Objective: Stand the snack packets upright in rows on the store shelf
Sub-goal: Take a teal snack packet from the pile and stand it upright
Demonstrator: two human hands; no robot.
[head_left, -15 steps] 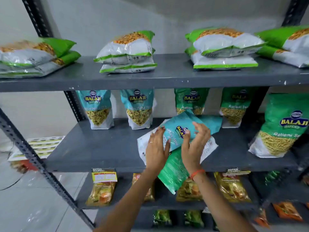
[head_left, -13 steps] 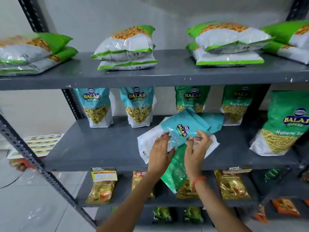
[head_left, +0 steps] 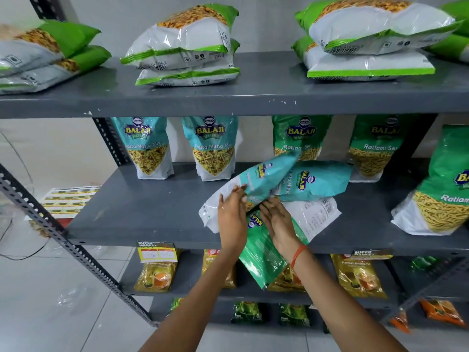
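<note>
While the left hand (head_left: 232, 212) pinches a tilted teal packet (head_left: 264, 176) near the middle shelf's (head_left: 142, 212) front edge, the right hand (head_left: 278, 219) lies flat and open-fingered on a green packet (head_left: 264, 255).

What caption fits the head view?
Both hands, left and right, sort a heap of snack packets on the middle shelf.

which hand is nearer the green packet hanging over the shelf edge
Right. The right hand lies on the green packet; the left hand is beside it, gripping the teal packet.

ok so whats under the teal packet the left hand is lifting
Under the lifted teal packet lie a second teal packet, a white-backed packet and a green packet. Anything beneath those is hidden.
</note>
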